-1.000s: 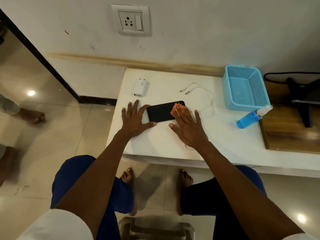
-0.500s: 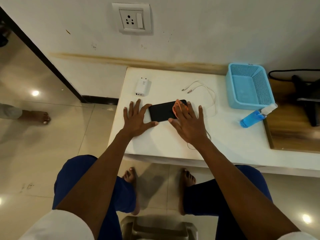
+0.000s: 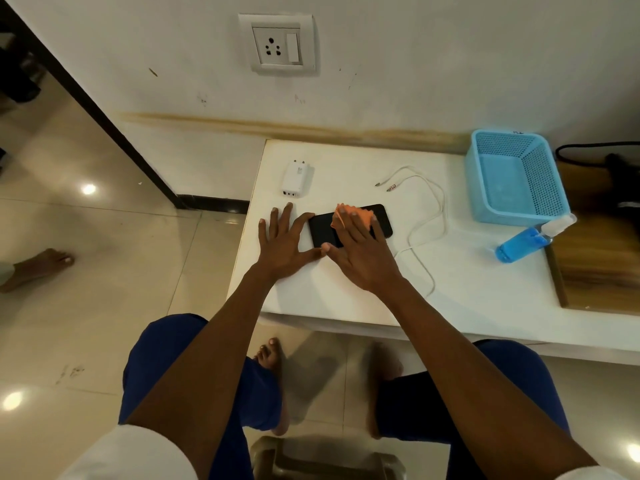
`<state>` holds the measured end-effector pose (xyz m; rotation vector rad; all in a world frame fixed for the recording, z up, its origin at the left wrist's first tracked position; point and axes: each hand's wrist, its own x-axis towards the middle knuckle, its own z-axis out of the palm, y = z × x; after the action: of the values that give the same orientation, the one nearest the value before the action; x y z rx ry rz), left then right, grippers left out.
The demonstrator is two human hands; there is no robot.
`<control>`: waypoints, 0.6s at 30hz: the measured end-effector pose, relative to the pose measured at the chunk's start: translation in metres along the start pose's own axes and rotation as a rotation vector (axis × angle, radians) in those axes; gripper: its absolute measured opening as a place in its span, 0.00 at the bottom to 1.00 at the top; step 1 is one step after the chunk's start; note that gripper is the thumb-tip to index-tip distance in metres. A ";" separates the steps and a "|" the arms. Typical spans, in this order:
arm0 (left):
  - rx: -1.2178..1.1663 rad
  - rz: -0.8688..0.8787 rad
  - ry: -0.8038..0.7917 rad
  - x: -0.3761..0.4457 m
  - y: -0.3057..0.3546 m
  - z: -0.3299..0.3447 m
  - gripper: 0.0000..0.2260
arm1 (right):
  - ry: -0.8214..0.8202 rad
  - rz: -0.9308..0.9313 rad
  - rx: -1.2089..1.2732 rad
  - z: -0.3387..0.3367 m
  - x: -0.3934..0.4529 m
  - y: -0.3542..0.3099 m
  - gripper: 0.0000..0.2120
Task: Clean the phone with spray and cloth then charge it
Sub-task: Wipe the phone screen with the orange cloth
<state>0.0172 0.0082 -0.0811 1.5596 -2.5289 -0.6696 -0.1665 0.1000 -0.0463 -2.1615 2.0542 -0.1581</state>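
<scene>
A black phone (image 3: 322, 230) lies flat on the white table (image 3: 467, 289). My right hand (image 3: 360, 252) lies flat over the phone's middle and presses an orange cloth (image 3: 360, 214) onto the screen. My left hand (image 3: 282, 242) rests flat on the table with fingers spread, its thumb and forefinger against the phone's left end. A white charger adapter (image 3: 296, 177) lies behind my left hand. A white cable (image 3: 427, 220) loops to the right of the phone. A blue spray bottle (image 3: 526, 242) lies on its side at the right. A wall socket (image 3: 280, 45) is above the table.
A light blue perforated basket (image 3: 512, 178) stands at the table's back right. A wooden surface (image 3: 602, 265) with a black cord and object adjoins on the right. Another person's bare foot (image 3: 38, 266) is on the tiled floor at the left. My knees are below the table's front edge.
My right hand has slid the orange cloth leftward across the phone, from its right end to its middle. My left hand stays at the phone's left end.
</scene>
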 end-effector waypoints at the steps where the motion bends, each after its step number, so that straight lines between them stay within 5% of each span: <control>1: 0.004 0.001 -0.003 0.000 0.000 0.000 0.39 | 0.002 -0.038 0.005 0.000 -0.002 0.000 0.38; 6: 0.019 0.002 -0.008 0.000 0.000 -0.002 0.40 | 0.039 -0.138 -0.057 -0.007 -0.013 0.004 0.36; 18: 0.007 0.007 0.012 0.001 -0.001 0.001 0.42 | 0.027 -0.049 -0.009 -0.008 -0.016 0.003 0.39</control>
<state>0.0175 0.0073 -0.0822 1.5511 -2.5300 -0.6490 -0.1721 0.1154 -0.0382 -2.2281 2.0213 -0.1851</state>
